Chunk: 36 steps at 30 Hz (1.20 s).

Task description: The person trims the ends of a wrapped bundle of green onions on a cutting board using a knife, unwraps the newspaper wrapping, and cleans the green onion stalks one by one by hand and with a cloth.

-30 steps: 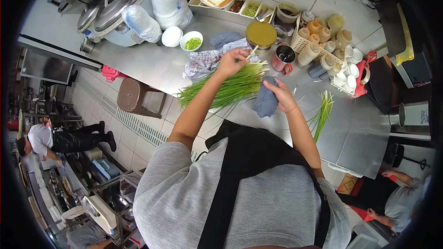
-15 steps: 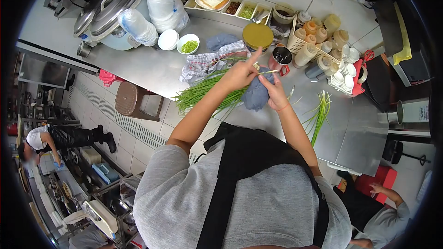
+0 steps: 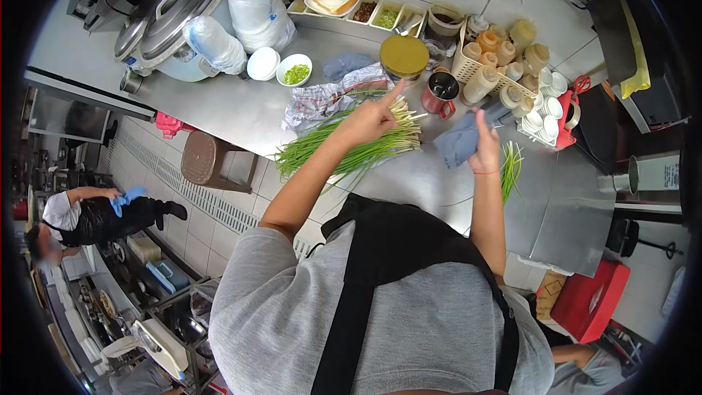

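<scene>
My left hand (image 3: pixel 374 120) hovers over or touches the white ends of a large bunch of scallions (image 3: pixel 351 148). Its index finger is stretched out and the other fingers are partly curled; I see nothing held in it. My right hand (image 3: pixel 484 145) is closed on a grey-blue cloth (image 3: pixel 456 140), fingers pointing away from me. Whether a stalk is in that cloth is hidden. Beyond my right wrist lies a smaller pile of scallions (image 3: pixel 512 168) on the steel counter. A patterned crumpled cloth (image 3: pixel 311 106) lies behind the big bunch.
Behind the hands stand a red mug (image 3: pixel 441 93), a jar with a gold lid (image 3: pixel 404 57) and a basket of squeeze bottles (image 3: pixel 479 80). A bowl of chopped scallions (image 3: pixel 295 71) is further left. A brown stool (image 3: pixel 206 159) stands by the counter; a co-worker (image 3: pixel 95 216) is at far left.
My hands have come apart: the right moved right with the cloth, the left moved back over the bunch. The stalk between them is no longer visible. The left co-worker now holds a blue cloth.
</scene>
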Tool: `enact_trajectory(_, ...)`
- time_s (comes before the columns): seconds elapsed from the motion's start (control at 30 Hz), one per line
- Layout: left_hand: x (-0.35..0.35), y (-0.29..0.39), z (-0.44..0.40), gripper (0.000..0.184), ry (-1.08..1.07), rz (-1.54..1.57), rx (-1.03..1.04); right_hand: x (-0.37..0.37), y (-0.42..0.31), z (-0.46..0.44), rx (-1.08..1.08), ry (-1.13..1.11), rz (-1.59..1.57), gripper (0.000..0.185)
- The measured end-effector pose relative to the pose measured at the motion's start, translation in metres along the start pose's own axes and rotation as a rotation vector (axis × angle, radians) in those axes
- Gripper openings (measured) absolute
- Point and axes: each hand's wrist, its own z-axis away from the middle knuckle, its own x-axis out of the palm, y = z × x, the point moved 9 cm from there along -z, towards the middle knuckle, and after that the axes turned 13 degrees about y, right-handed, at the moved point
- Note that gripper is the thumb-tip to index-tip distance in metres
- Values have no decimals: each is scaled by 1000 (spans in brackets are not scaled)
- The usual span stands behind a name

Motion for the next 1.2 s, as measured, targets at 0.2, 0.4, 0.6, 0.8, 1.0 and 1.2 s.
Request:
enact_trajectory(0.2, 13, 27, -10, 89, 55, 159, -8, 15, 59, 32, 145, -144, 279, 26)
enact_trajectory(0.4, 32, 49, -11, 90, 6, 14, 94, 28, 70, 34, 75, -104, 202, 24)
enact_trajectory(0.6, 25, 45, -5, 89, -8, 103, 8, -10, 8, 7, -6, 42, -10, 20)
enact_trajectory(0.8, 43, 54, -13, 85, -4, 124, 22, 6, 40, 42, 102, -65, 235, 19)
enact_trajectory(1.0, 31, 94, -25, 75, 107, 130, 238, 0, 4, 40, -305, -59, 512, 15)
enact_trajectory(1.2, 65, 140, -38, 55, 31, 104, 323, 20, -45, 67, -869, -48, 888, 24)
